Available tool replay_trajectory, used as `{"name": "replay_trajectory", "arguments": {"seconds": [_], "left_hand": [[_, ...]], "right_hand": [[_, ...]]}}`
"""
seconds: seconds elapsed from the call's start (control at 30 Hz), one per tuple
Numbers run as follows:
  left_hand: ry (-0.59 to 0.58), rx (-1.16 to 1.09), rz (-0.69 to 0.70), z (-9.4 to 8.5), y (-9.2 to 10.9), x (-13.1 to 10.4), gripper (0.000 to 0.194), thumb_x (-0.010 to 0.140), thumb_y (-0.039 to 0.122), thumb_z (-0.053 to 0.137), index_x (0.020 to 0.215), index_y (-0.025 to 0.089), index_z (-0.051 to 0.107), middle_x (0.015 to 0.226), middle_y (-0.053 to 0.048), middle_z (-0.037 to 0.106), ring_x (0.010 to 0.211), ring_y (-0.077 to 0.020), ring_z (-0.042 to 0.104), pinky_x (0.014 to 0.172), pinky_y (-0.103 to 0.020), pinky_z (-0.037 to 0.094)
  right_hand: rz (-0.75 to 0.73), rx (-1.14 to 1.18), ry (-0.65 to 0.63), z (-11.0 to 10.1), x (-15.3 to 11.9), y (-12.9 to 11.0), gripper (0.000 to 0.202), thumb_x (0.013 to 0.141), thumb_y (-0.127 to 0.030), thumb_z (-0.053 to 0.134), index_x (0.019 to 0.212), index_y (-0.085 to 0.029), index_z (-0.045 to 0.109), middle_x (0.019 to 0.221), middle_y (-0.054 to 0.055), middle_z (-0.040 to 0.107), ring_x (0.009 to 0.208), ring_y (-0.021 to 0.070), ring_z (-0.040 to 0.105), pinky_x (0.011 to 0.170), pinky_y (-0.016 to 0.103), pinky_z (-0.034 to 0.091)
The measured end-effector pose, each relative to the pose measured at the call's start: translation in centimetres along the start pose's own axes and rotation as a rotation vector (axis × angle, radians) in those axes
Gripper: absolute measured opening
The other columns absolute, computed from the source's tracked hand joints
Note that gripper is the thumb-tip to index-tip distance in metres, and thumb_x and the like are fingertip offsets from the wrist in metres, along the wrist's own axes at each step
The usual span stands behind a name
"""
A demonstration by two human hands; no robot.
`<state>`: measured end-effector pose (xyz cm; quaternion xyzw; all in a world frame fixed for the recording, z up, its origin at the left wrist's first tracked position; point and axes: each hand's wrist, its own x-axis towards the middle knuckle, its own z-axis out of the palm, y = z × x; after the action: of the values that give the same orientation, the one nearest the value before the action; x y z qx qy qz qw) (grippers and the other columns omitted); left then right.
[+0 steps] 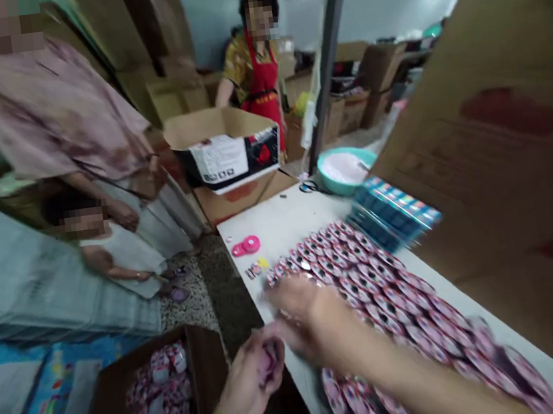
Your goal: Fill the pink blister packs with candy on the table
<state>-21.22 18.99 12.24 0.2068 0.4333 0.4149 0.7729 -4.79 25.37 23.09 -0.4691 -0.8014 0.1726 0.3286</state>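
Observation:
My left hand (250, 378) is curled around a small pink packet (268, 362) just off the near edge of the white table (283, 223). My right hand (304, 314) reaches across over the near end of overlapping rows of pink and white packets (383, 295) laid out on the table; it is blurred, and I cannot tell whether it grips one. A brown box (149, 397) at lower left holds several more such packets.
A pink tape roll (247, 245), a teal bowl (345, 168) and a blue packet stack (390, 210) lie farther back. A large cardboard sheet (510, 138) stands at right. An open carton (223, 146) and three people (259, 68) are beyond.

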Motion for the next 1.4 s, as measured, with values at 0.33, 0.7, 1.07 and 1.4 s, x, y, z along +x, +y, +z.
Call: {"name": "replay_trajectory", "arguments": {"seconds": [0.33,0.7,1.07,1.4], "left_hand": [[-0.047,0.133,-0.439,6.0,-14.5,4.0,0.045,0.06,0.057,0.056,0.071,0.014,0.053,0.048,0.004,0.042,0.038,-0.0043,0.036,0.034,-0.015,0.014],[-0.11,-0.087,-0.498,8.4,-13.4,9.7,0.024,0.07,0.034,0.058,0.08,0.012,0.056,0.063,-0.001,0.053,0.045,-0.0026,0.043,0.036,-0.011,0.023],[-0.031,-0.246,-0.544,10.3,-16.4,12.8,0.024,0.068,0.035,0.061,0.074,0.014,0.053,0.057,0.003,0.051,0.046,-0.0046,0.046,0.037,-0.015,0.029],[-0.023,-0.165,-0.552,9.9,-18.0,12.5,0.016,0.069,0.027,0.061,0.072,0.014,0.053,0.058,0.002,0.051,0.047,-0.0054,0.047,0.039,-0.015,0.031]], "right_hand": [[0.641,0.124,-0.098,7.1,-21.2,5.5,0.03,0.077,-0.012,0.045,0.101,-0.026,0.057,0.084,0.004,0.055,0.078,0.0153,0.052,0.069,0.026,0.043],[1.069,0.518,0.332,0.5,-20.4,22.6,0.02,0.064,-0.036,0.057,0.067,-0.016,0.052,0.049,-0.004,0.048,0.04,0.0101,0.043,0.041,0.022,0.036],[0.607,-0.242,-0.035,4.5,-18.5,15.3,0.025,0.082,-0.023,0.042,0.101,-0.025,0.059,0.099,0.007,0.054,0.089,0.0185,0.048,0.076,0.031,0.038],[0.608,-0.035,-0.069,3.7,-20.2,15.6,0.029,0.08,-0.013,0.042,0.103,-0.024,0.056,0.089,0.004,0.054,0.084,0.0151,0.049,0.073,0.027,0.04]]}}
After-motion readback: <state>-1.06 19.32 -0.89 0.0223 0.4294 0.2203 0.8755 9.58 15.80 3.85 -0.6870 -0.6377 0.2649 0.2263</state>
